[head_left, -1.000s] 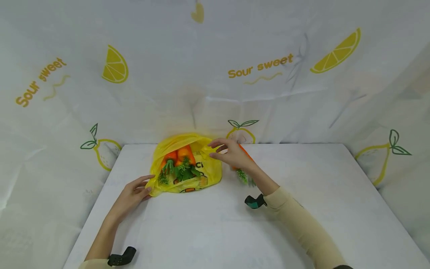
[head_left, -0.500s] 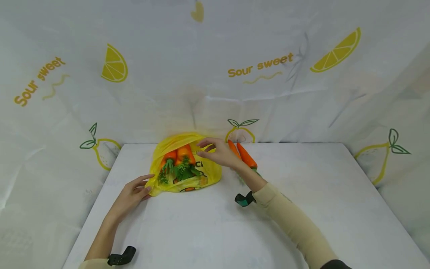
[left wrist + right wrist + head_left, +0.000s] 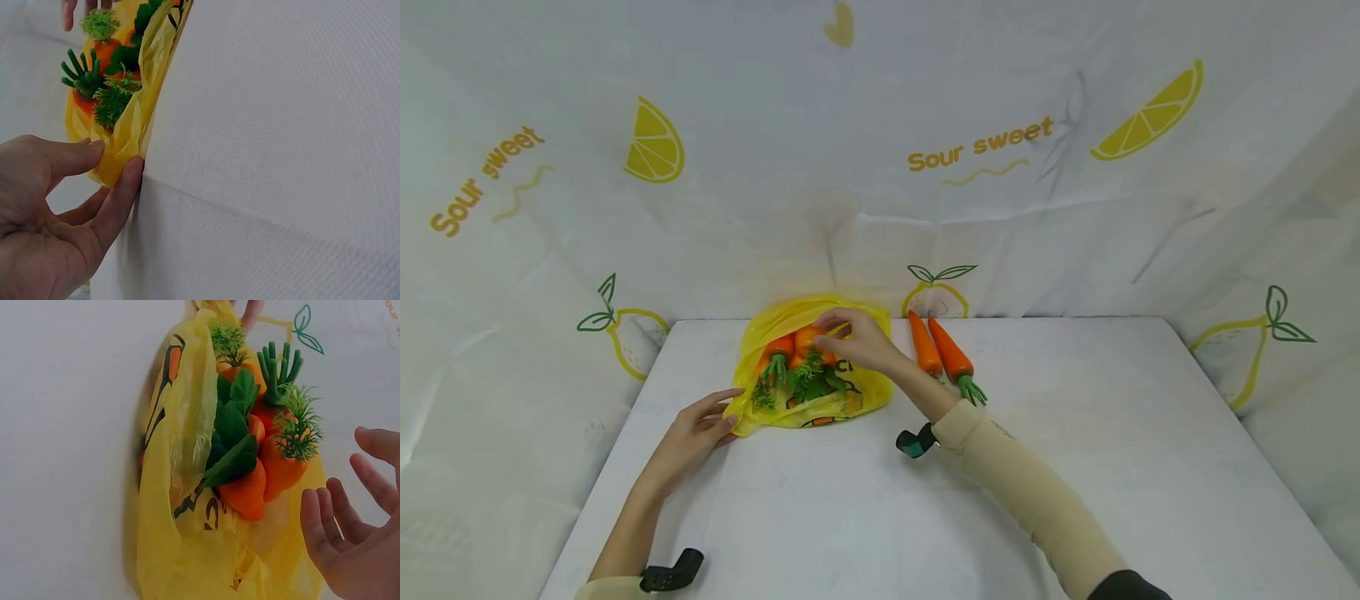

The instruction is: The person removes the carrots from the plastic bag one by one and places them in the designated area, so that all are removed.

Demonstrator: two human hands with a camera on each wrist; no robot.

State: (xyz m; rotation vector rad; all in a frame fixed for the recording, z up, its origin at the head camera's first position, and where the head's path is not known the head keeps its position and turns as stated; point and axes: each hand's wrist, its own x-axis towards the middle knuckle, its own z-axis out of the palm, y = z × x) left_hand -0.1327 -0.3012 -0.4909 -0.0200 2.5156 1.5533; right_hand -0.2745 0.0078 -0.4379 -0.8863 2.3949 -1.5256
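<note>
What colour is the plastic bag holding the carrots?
Yellow, with orange and dark print; the bag shows best in the right wrist view.

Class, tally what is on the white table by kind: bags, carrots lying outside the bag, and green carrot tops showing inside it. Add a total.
Yellow plastic bag: 1
Orange carrots outside the bag on the white table, side by side: 2
Green carrot tops in the bag: 4 showing, more may be hidden
Total: 7
</note>
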